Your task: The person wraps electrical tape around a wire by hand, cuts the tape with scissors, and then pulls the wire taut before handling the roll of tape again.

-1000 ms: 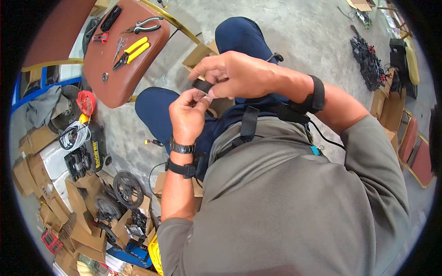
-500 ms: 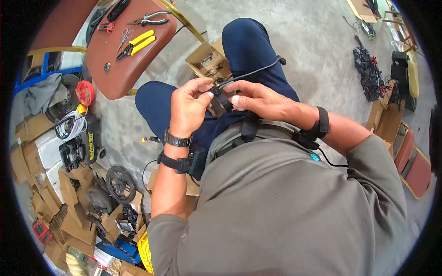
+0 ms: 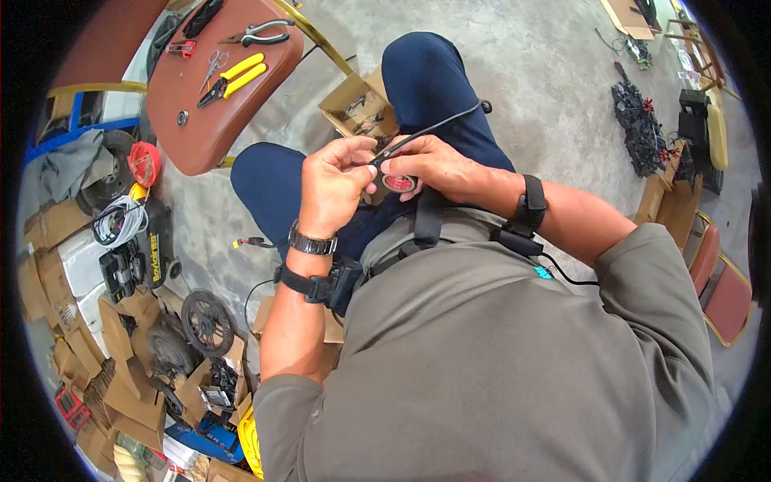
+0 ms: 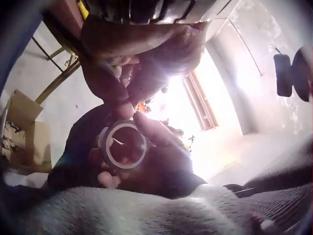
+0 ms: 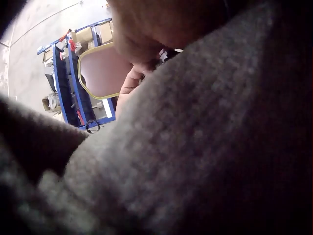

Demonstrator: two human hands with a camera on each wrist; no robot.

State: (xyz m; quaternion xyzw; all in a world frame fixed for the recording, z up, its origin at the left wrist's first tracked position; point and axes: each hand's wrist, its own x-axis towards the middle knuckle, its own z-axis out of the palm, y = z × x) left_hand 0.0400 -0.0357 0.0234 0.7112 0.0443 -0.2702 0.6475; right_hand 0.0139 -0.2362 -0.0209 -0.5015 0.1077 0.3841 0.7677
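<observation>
Above the lap, in the head view, my left hand (image 3: 331, 183) pinches the end of a black cable (image 3: 440, 126) between thumb and fingers. My right hand (image 3: 440, 167) meets it from the right, its fingers curled around a roll of black tape (image 3: 398, 183) with a red and white label inside its core. The cable passes by the right fingertips and runs across the thigh. The left wrist view shows the tape roll (image 4: 108, 147) as a ring just under the touching fingertips. Cloth hides most of the work in the right wrist view.
A brown chair seat (image 3: 193, 145) at upper left bears yellow-handled wire strippers (image 3: 241, 76), pliers (image 3: 265, 34), scissors (image 3: 214, 67), a red cutter (image 3: 181, 49) and a small ring. Below the hands, an open cardboard box (image 3: 341, 104) holds small parts. Boxes and wheels crowd the lower left.
The right hand came down from above the left hand and drew in beside it. The tape roll turned, so its labelled core now faces up. The cable came into view across the thigh.
</observation>
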